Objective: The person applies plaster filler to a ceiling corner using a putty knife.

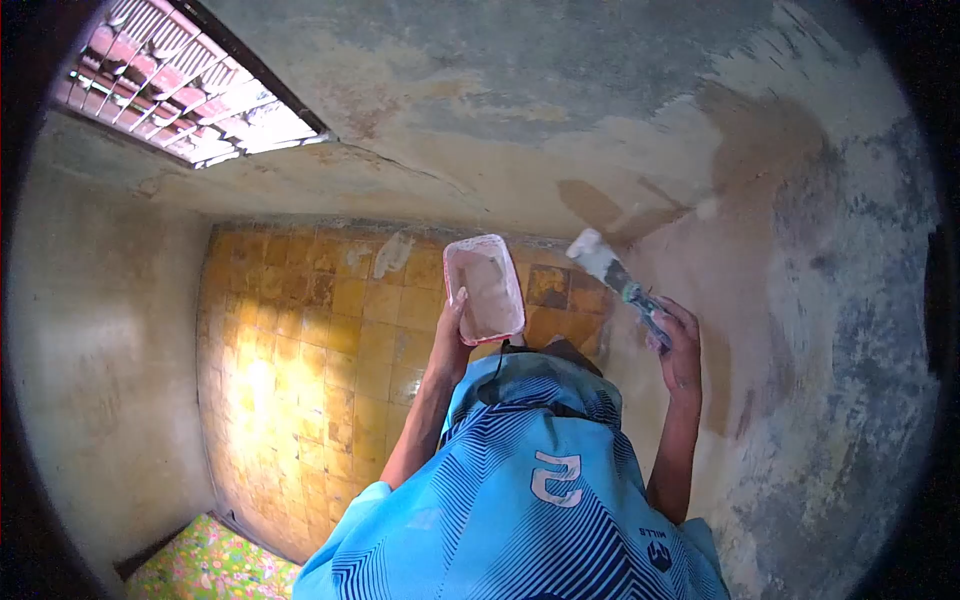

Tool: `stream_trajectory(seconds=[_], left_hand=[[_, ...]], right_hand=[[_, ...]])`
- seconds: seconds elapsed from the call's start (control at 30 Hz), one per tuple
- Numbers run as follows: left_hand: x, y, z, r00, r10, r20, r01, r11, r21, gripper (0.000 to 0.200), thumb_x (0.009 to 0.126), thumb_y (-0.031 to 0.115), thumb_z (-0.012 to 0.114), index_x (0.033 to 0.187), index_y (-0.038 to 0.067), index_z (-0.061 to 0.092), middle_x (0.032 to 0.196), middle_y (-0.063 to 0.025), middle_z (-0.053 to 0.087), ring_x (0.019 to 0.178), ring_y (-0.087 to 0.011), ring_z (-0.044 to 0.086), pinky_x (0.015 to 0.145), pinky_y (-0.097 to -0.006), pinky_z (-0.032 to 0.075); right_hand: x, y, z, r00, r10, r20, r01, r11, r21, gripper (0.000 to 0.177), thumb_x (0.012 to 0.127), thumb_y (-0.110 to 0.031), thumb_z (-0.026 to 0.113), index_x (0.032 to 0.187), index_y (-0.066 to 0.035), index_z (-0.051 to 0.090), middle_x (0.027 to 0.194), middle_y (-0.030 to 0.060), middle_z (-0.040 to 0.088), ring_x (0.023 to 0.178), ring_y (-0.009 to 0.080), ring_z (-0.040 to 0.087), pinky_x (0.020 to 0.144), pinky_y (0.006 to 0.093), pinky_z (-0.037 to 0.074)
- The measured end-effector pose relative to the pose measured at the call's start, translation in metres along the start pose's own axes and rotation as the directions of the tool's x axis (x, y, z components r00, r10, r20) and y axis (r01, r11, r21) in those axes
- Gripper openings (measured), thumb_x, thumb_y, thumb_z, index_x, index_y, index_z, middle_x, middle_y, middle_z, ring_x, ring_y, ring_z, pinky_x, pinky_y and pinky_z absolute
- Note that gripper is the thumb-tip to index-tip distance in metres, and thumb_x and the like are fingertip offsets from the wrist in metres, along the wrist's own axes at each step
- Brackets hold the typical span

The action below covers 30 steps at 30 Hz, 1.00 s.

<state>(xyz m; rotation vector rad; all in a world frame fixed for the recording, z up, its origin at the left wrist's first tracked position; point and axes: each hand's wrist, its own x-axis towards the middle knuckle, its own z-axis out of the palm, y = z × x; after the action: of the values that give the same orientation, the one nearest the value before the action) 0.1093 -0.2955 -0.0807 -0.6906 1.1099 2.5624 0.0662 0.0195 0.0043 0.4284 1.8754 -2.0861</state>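
My left hand (455, 325) grips the near left side of a rectangular plastic tub (519, 295), its thumb over the rim. Whitish paste (485, 290) coats the tub's inside and smears its reddish rim. Off to the right, my right hand (680, 345) is closed around the handle of a putty knife (625, 285). A lump of white putty (588, 243) sits on the blade's end, which points up and left toward the wall corner. Tub and knife are apart.
Patchy plastered walls (560, 110) meet in a corner at right. A barred window (180, 85) is at upper left, with a crack running from it. Worn yellow floor tiles (340, 370) lie below. A floral green-and-pink covering (215, 565) lies at lower left.
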Motion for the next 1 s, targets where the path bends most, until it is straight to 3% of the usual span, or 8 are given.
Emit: stream_trajectory(seconds=[0.07,0.13,0.27,0.37,0.4,0.5,0.63,1.0], left_hand=[[-0.004,0.001,-0.006,0.997,0.066,-0.047,-0.064,0.997,0.031,0.064,0.092,0.043,0.048,0.139,0.006,0.027,0.133,-0.0114,0.043,0.120,-0.0228,0.047,0.096,-0.0406,0.042],[-0.008,0.003,-0.008,0.989,0.135,-0.064,-0.129,0.987,0.094,0.063,0.091,0.041,0.050,0.138,0.004,0.028,0.132,-0.0118,0.043,0.119,-0.0226,0.046,0.097,-0.0394,0.040],[-0.008,0.008,0.000,0.978,0.207,-0.012,-0.201,0.959,0.199,0.063,0.089,0.037,0.054,0.136,0.002,0.032,0.131,-0.0124,0.044,0.120,-0.0215,0.044,0.100,-0.0363,0.036],[-0.010,0.010,0.011,0.980,0.191,0.058,-0.199,0.954,0.224,0.066,0.088,0.037,0.056,0.137,0.001,0.031,0.131,-0.0129,0.044,0.121,-0.0210,0.041,0.102,-0.0354,0.033],[-0.011,0.011,0.014,0.978,0.192,0.081,-0.206,0.944,0.259,0.066,0.088,0.036,0.056,0.138,0.001,0.031,0.131,-0.0130,0.043,0.121,-0.0211,0.041,0.102,-0.0354,0.033],[-0.010,0.002,0.022,0.969,0.215,0.119,-0.244,0.908,0.340,0.070,0.086,0.032,0.059,0.140,0.001,0.027,0.134,-0.0141,0.041,0.123,-0.0223,0.040,0.104,-0.0352,0.031],[-0.015,-0.004,0.036,0.974,0.202,0.106,-0.228,0.894,0.385,0.076,0.084,0.026,0.064,0.142,0.001,0.021,0.138,-0.0153,0.037,0.127,-0.0236,0.037,0.106,-0.0357,0.028],[-0.025,-0.026,0.057,0.989,0.097,0.108,-0.137,0.869,0.476,0.077,0.085,0.030,0.063,0.143,0.002,0.020,0.140,-0.0154,0.036,0.129,-0.0245,0.035,0.106,-0.0365,0.028]], right_hand=[[-0.005,0.013,0.000,0.998,0.008,-0.060,-0.001,0.993,0.116,0.034,0.080,-0.014,0.060,0.110,0.002,0.059,0.081,0.0042,0.060,0.057,0.0060,0.046,0.050,0.0188,0.035],[-0.008,0.020,0.004,0.999,-0.002,-0.045,0.006,0.997,0.075,0.035,0.080,-0.014,0.060,0.111,0.001,0.059,0.082,0.0043,0.060,0.057,0.0059,0.046,0.050,0.0188,0.035],[-0.018,0.002,0.028,0.997,0.036,0.061,-0.024,0.984,-0.179,0.032,0.079,-0.016,0.059,0.107,0.001,0.063,0.085,0.0066,0.063,0.065,0.0090,0.052,0.056,0.0232,0.042],[-0.017,-0.023,0.057,0.974,-0.142,0.177,0.206,0.879,-0.429,0.030,0.079,-0.015,0.060,0.103,0.003,0.064,0.089,0.0104,0.065,0.074,0.0154,0.060,0.066,0.0280,0.047],[-0.013,-0.026,0.062,0.955,-0.181,0.234,0.273,0.840,-0.468,0.028,0.078,-0.014,0.061,0.099,0.005,0.064,0.092,0.0165,0.067,0.083,0.0231,0.065,0.077,0.0322,0.049],[-0.013,-0.040,0.077,0.930,-0.207,0.305,0.358,0.704,-0.613,0.029,0.077,-0.014,0.062,0.100,0.004,0.064,0.091,0.0207,0.067,0.084,0.0270,0.066,0.077,0.0334,0.049],[-0.006,-0.032,0.079,0.905,-0.211,0.369,0.413,0.642,-0.646,0.030,0.076,-0.015,0.062,0.099,0.004,0.064,0.093,0.0229,0.065,0.088,0.0323,0.065,0.079,0.0366,0.049],[-0.011,-0.012,0.066,0.962,-0.119,0.247,0.259,0.690,-0.676,0.033,0.075,-0.018,0.061,0.100,0.003,0.065,0.094,0.0216,0.066,0.090,0.0326,0.064,0.083,0.0374,0.048]])
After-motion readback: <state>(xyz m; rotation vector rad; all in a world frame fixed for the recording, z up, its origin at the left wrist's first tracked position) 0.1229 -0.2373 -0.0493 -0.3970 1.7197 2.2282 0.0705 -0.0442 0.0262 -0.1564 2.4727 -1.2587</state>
